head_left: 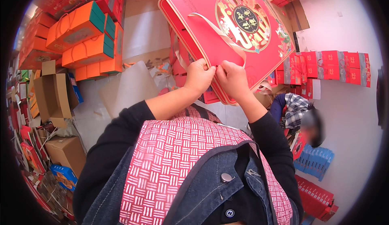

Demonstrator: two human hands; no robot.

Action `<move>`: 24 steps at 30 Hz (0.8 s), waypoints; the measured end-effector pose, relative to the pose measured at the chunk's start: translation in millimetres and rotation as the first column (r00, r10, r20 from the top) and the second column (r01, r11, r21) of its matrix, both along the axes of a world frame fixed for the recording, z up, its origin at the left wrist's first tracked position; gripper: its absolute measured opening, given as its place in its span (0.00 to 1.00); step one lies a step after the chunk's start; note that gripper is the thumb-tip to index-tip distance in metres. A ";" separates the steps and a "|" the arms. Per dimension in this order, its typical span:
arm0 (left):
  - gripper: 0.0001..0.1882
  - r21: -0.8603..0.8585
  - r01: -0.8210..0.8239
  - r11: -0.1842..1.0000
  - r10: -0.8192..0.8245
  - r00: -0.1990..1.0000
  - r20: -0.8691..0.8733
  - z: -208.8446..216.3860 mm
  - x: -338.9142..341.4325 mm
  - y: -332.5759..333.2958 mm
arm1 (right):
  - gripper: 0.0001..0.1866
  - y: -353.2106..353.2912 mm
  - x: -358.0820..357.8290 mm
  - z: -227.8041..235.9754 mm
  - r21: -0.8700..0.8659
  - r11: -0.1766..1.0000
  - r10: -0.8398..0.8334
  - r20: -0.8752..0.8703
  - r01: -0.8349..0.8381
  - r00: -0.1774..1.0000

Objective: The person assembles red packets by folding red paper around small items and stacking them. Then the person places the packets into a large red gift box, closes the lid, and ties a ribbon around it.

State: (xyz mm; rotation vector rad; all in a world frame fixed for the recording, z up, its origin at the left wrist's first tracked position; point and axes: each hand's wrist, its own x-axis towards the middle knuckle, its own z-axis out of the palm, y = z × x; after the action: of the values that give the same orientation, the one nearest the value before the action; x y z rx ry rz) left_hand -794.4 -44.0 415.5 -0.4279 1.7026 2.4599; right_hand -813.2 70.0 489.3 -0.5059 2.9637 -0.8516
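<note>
A large red gift box [194,0] with rounded cream edges leans in front of me, tilted, over at least one similar red panel. A round gold emblem with a dark centre [246,19] decorates its face. Across that face loops a cream ribbon handle [219,31], which runs down to my right hand. My left hand [198,78] is closed at the box's near left edge, thumb along the rim. My right hand [233,79] is closed in a pinch on the ribbon's lower end, close beside the left fingertips. The fingers hide exactly what lies between them.
Orange boxes with green ends [83,28] are stacked at the left. Below them stand an open brown carton [52,97] and a shut carton [65,154]. Red boxes [334,67] line the right wall. Another person [298,111] bends at the right, near blue packages [314,162].
</note>
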 end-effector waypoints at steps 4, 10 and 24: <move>0.06 -0.109 0.158 0.981 -0.157 0.987 0.023 13.8 -0.3 -7.5 | 0.12 1.2 -6.6 2.5 0.015 0.999 0.040 0.034 -0.041 0.999; 0.13 0.403 0.450 0.797 -0.452 0.887 -0.098 3.5 -8.3 -32.6 | 0.15 12.0 -8.2 9.2 0.124 0.988 0.061 0.223 -0.090 0.973; 0.15 -0.549 0.641 0.537 -0.816 0.559 -0.146 25.2 -29.3 -38.2 | 0.20 0.9 17.0 47.3 0.414 0.910 -0.071 0.143 0.005 0.987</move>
State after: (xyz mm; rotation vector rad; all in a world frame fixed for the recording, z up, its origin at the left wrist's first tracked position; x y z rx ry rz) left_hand -823.7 -82.1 440.8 0.7206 1.9924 1.5502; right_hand -796.2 70.9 536.6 -0.3420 2.8910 -0.2302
